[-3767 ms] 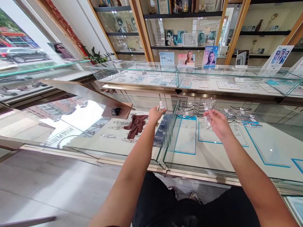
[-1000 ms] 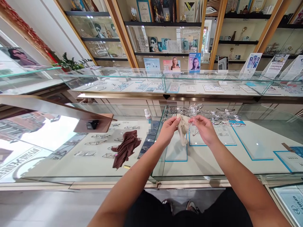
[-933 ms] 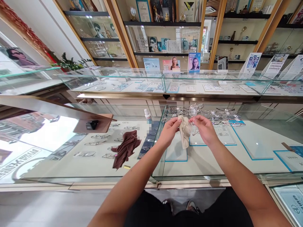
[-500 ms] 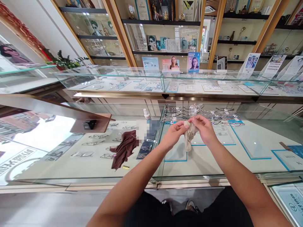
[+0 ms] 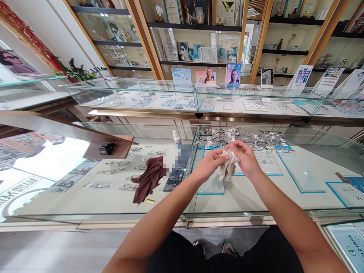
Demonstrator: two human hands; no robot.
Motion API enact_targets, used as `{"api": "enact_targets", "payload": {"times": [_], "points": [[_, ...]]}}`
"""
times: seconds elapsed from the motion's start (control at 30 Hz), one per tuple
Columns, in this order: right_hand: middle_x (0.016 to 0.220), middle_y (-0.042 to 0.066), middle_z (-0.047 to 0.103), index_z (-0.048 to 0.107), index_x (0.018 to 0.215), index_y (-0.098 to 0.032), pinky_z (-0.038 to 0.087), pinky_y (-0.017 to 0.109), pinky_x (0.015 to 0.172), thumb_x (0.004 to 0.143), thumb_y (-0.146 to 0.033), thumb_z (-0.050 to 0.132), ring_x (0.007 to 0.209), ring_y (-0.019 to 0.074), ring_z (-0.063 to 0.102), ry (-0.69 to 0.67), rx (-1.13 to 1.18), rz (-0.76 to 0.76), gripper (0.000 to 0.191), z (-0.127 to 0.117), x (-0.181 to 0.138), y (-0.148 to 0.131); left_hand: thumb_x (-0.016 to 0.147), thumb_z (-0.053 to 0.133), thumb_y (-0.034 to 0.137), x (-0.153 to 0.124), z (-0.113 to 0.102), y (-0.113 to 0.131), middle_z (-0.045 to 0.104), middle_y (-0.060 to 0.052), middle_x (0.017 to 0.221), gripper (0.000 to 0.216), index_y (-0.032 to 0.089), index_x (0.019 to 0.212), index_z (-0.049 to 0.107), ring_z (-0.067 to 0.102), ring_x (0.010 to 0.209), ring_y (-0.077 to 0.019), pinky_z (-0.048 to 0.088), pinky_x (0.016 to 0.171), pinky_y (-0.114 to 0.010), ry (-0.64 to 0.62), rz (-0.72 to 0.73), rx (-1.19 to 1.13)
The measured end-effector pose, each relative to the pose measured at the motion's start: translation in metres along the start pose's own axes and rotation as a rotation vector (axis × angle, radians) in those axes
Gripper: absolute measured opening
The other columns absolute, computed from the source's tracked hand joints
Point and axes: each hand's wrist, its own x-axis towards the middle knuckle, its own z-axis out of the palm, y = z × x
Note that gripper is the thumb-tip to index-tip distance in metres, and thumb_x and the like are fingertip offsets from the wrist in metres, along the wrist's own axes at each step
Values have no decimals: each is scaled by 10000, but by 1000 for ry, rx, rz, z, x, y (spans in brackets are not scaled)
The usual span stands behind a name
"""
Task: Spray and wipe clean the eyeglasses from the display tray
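- The glass case [image 5: 227,214] across the middle held rows of glasses [image 5: 264,137] along its far side.
- On its glass top, at the left, lay a brown cloth [image 5: 149,182] and a small spray bottle [image 5: 176,136].
- My left hand [image 5: 209,163] pinched a pale cloth [image 5: 227,170].
- My right hand [image 5: 246,158] gripped a pair of glasses [image 5: 229,134], and both hands were close together mid-frame.
- The case's near edge ran under my arms, with open room above the glass at the right.
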Motion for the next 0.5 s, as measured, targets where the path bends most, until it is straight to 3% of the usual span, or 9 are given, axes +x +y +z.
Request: {"api": "enact_targets", "payload": {"times": [0.3,0.5], "points": [[822,-7,705,749,702,-246,471,281,747,598,-559,962,778,149,577,16,140,45,392,10,-4,4,579,1011,433,0,8,-4,683,26,716,602,151,977,658,624,621,-103,482,638,-237,102,-45,-231],[803,-8,696,736,682,-238,470,270,730,560,-540,981,767,142,582,40,172,39,408,12,-6,0,623,950,583,-3,13,-7,632,18,652,567,146,817,644,563,572,-100,439,577,-245,-2,-34,-53]]}}
